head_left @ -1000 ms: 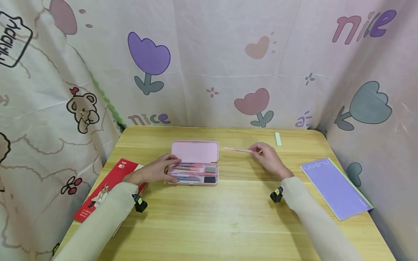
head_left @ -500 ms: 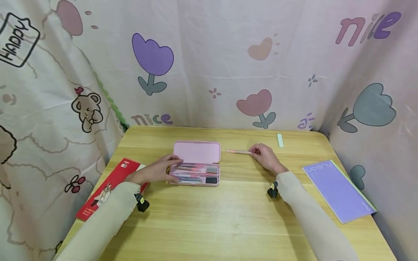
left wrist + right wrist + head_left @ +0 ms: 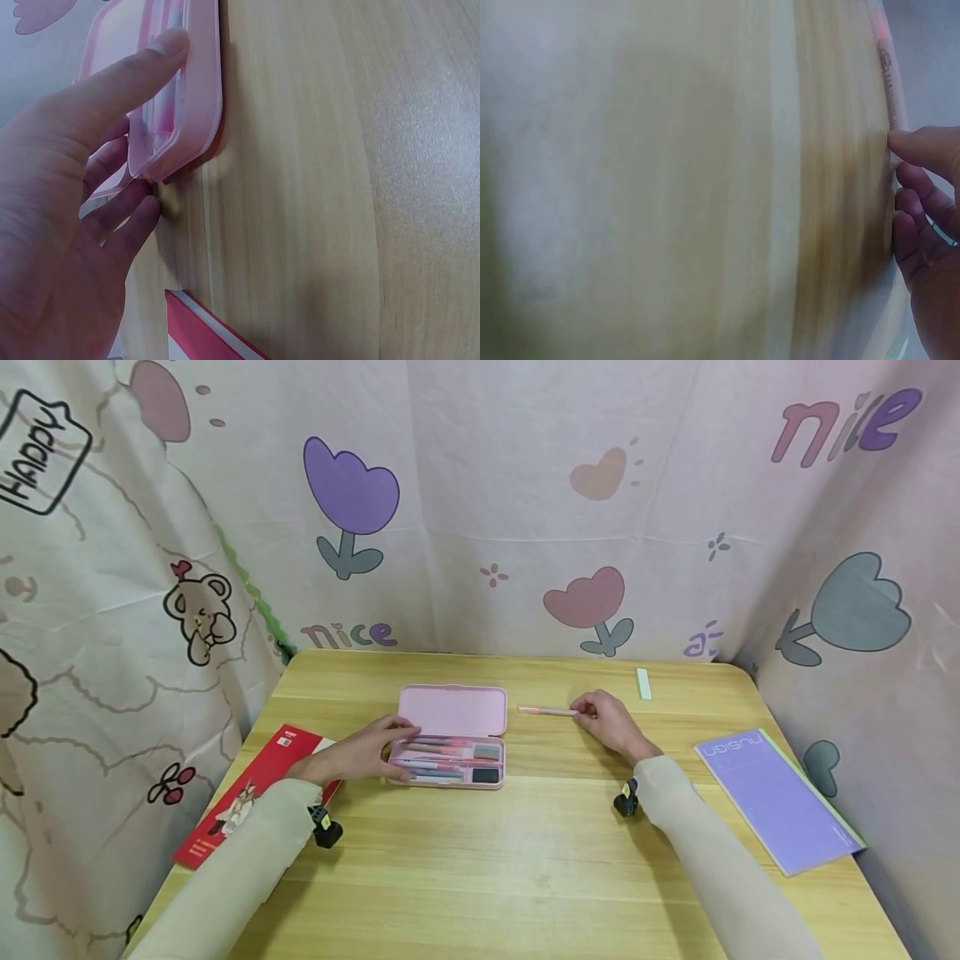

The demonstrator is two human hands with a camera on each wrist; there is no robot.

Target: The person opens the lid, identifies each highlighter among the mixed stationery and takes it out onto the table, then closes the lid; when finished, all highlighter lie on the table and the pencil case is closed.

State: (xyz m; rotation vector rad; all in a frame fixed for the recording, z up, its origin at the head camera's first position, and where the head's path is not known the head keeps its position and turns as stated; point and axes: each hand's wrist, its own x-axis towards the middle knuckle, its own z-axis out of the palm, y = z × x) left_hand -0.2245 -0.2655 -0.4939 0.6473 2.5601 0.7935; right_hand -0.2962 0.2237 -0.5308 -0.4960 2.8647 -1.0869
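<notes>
A pink pencil case [image 3: 452, 710] lies with its lid laid back near the middle of the table. Several pens [image 3: 438, 760] and a dark block [image 3: 485, 774] fill its compartments. My left hand [image 3: 362, 750] holds the case's left end; in the left wrist view the thumb [image 3: 142, 71] lies over the front rim, the other fingers behind and at the end. Right of the case, my right hand [image 3: 609, 720] pinches the rear end of a beige pen [image 3: 547, 710] with a clear cap and pink-orange band. The pen lies level at the tabletop, pointing left, its rear end hidden by fingers.
A red book [image 3: 258, 785] lies at the left under my left forearm. At the right edge is a purple notebook [image 3: 776, 802]. A small pale green strip [image 3: 643, 683] lies behind my right hand. Patterned curtains [image 3: 465, 510] enclose the table's back and sides.
My right hand has lowered the pen and turned it slightly, so that it lies level at the tabletop. The left hand stays on the case. The head view has shifted slightly.
</notes>
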